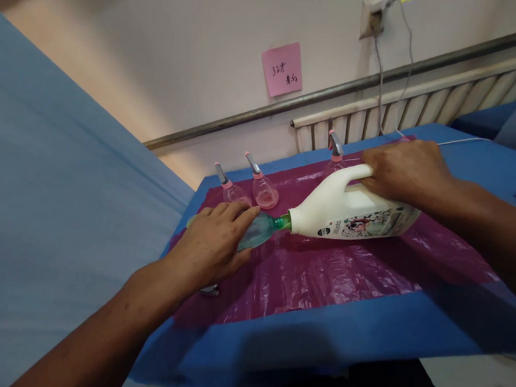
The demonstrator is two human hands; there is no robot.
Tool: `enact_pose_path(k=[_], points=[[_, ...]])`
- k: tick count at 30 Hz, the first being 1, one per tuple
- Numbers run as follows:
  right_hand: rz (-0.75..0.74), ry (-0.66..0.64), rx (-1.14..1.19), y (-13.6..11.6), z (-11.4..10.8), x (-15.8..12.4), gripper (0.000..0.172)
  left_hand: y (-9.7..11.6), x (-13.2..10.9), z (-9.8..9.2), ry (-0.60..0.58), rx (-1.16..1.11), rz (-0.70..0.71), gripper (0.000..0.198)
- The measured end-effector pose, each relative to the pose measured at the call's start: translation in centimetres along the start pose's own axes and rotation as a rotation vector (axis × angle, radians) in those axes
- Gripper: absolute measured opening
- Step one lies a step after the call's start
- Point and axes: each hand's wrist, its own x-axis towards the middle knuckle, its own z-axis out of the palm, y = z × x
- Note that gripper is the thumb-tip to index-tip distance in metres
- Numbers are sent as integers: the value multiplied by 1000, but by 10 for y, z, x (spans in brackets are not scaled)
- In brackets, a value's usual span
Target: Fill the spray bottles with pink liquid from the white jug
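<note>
My right hand (396, 168) is closed round the handle of a large white jug (340, 208) with a printed flower label. The jug is tipped on its side, its mouth facing left. My left hand (217, 235) is wrapped over a green-tinted clear bottle (258, 230), also tilted nearly flat. The bottle's green neck (284, 221) meets the jug's mouth; whether liquid passes between them I cannot tell. Behind my left hand stand two clear spray bottles with pink collars, one (264, 191) holding pink liquid and the other (235, 195) partly hidden by my fingers.
A purple plastic sheet (305, 279) covers part of the blue table (341, 329). Another spray bottle (336, 149) stands behind the jug. A blue curtain (63, 203) hangs at the left. Against the wall run a pipe (255, 112), a radiator (423, 105) and cords from a socket (374, 19).
</note>
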Motion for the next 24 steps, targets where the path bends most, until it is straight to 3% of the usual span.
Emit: enact_pose_path(k=[13, 24], points=[[-8, -5, -17, 0, -1, 0, 51, 0, 4, -6, -31, 46, 24, 83], [-6, -18, -64, 2, 1, 3, 50, 15, 9, -32, -139, 197, 46, 78]])
